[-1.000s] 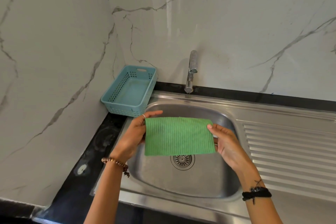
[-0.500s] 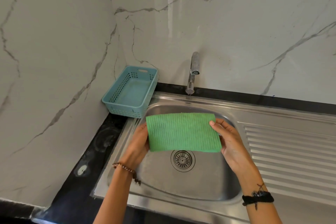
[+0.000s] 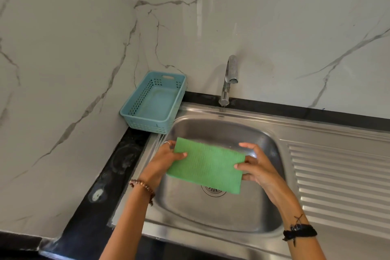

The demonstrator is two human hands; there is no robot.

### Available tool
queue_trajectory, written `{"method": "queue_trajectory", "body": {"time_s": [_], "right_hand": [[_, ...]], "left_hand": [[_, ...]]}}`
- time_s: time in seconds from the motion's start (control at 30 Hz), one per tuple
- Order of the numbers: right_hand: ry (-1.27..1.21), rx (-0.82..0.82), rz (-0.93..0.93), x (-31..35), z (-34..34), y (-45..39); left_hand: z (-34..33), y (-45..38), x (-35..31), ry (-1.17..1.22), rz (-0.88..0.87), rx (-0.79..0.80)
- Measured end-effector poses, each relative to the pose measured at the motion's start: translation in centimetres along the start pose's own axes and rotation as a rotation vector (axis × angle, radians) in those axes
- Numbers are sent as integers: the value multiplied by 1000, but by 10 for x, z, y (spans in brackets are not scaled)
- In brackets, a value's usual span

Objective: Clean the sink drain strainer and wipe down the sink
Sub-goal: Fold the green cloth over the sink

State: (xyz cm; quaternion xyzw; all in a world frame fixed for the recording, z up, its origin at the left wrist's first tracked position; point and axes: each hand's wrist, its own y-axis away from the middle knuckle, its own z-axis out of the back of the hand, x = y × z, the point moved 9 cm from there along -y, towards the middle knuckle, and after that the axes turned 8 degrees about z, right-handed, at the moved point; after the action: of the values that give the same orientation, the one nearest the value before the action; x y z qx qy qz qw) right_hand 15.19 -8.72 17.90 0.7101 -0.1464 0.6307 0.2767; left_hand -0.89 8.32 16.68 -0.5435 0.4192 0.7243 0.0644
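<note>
A flat green ribbed cleaning cloth [image 3: 205,164] hangs spread over the steel sink basin [image 3: 213,213]. My left hand [image 3: 163,159] pinches its left edge with thumb on top. My right hand [image 3: 256,168] pinches its right edge. The cloth tilts down to the right. Just below its lower edge the round drain strainer [image 3: 213,191] shows in the basin floor, its upper half hidden by the cloth.
A light blue perforated plastic basket [image 3: 155,102] stands in the back left corner beside the basin. A chrome tap [image 3: 229,79] rises behind the sink. The ribbed steel draining board [image 3: 337,177] lies to the right. A black counter strip [image 3: 101,186] runs along the left, against marble walls.
Both hands have lowered the cloth into the basin and tilted it so it slopes down to the right. It now covers part of the strainer.
</note>
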Motion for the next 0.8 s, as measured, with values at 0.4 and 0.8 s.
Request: {"method": "queue_trajectory", "body": {"time_s": [0.4, 0.8], "right_hand": [[46, 303, 124, 52, -121, -79], [808, 191, 232, 57, -231, -224]], "left_hand": [[65, -52, -177, -829, -483, -251], [80, -205, -233, -1564, -499, -95]]}}
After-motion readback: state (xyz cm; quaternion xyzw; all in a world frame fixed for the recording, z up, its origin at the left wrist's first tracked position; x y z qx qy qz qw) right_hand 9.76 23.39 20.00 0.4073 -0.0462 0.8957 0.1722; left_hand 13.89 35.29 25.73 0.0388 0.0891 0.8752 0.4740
